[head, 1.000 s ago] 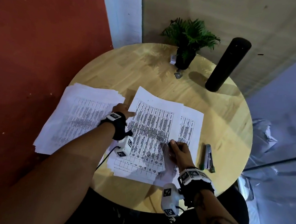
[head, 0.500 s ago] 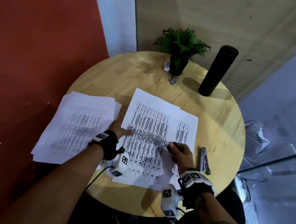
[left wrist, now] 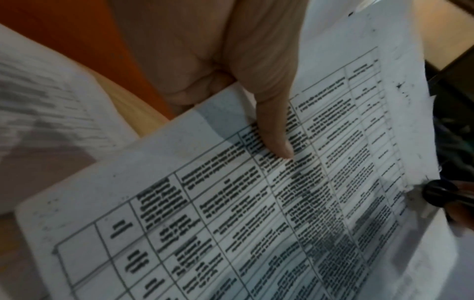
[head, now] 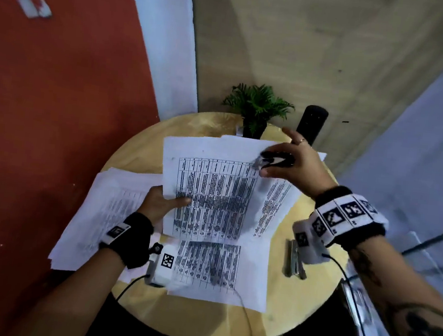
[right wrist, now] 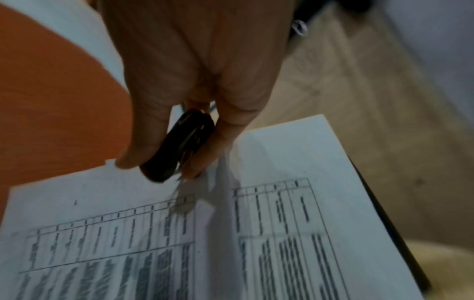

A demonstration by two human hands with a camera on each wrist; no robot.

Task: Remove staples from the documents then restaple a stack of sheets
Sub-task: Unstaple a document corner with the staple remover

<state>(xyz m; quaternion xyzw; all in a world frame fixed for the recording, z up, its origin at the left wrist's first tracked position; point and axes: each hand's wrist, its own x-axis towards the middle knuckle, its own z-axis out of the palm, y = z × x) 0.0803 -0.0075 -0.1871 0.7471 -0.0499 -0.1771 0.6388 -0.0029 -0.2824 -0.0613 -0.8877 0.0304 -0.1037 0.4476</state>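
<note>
Lifting printed sheet (head: 208,183) off tabletop (head: 308,294), staple remover (head: 275,160) at top corner.

Pinching sheet's left edge with left hand (head: 160,202), thumb on top; gripping black staple remover between thumb and fingers (right wrist: 225,130) of right hand (head: 297,162); stapler (head: 296,260) lying on tabletop just beside papers.

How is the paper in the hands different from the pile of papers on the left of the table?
The held sheet is lifted off the table, pinched by the left hand, with the right hand at its top corner; the left pile lies flat, untouched. The held sheet is one page; the left pile is many sheets, edges fanned. Both are white with printed tables.
</note>
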